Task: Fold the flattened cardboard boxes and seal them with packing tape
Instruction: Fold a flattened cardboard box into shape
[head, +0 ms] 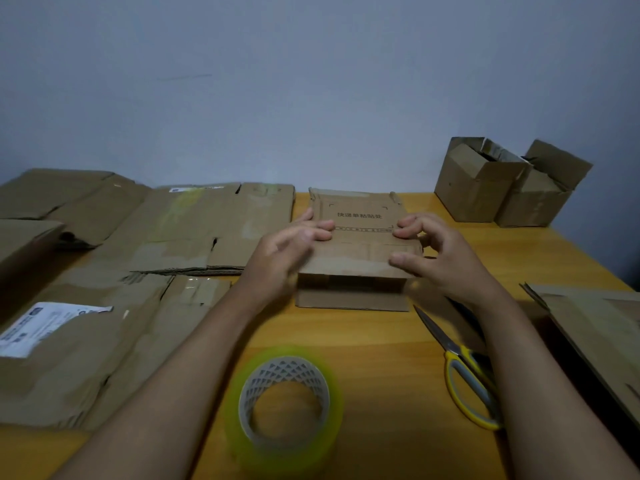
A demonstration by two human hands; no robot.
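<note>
Bare table (pixel 377 341) lies between tape roll (pixel 284 389) and scissors (pixel 460 368); flattened boxes (pixel 104 306) crowd the left.

The small cardboard box (pixel 360 244) at the centre is plain brown with dark printed characters and corner marks; the table (pixel 381 358) is warm yellow-orange; the near tape roll (pixel 284 403) is translucent yellow-green around a grey core with a triangle lattice; the right-hand scissors (pixel 460 368) have yellow-and-grey handles; the left flattened boxes (pixel 104 271) are brown, one with a white label (pixel 41 327)
</note>
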